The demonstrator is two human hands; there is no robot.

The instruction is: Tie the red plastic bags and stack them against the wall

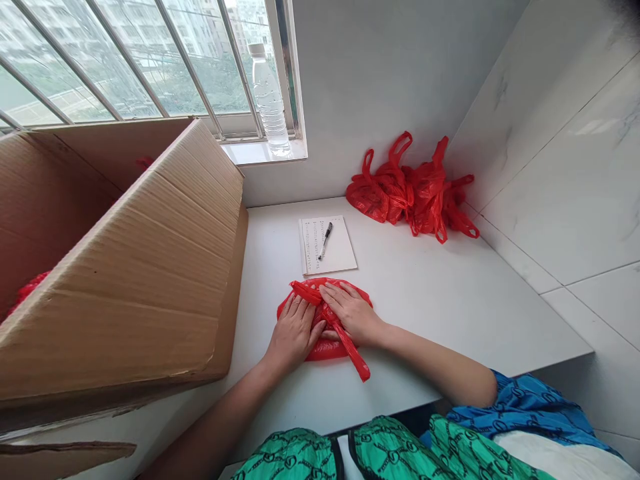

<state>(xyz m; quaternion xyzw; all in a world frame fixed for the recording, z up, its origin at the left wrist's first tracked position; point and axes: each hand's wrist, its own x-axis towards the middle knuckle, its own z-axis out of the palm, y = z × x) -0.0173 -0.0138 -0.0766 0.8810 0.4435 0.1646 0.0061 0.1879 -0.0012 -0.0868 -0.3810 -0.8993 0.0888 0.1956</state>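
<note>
The left hand (294, 331) and right hand (351, 312) lie flat, fingers spread, pinching nothing, pressing a red plastic bag (327, 350) onto the white counter (450, 313), just near a sheet of paper (327, 245); more red bags (411, 190) sit far right.

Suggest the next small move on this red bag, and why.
Probably pull the loose handle snug with the right hand. The bag's handles already cross on top, but this end trails free toward the table edge. Meanwhile, the left hand could keep pressing the red bag flat.
</note>
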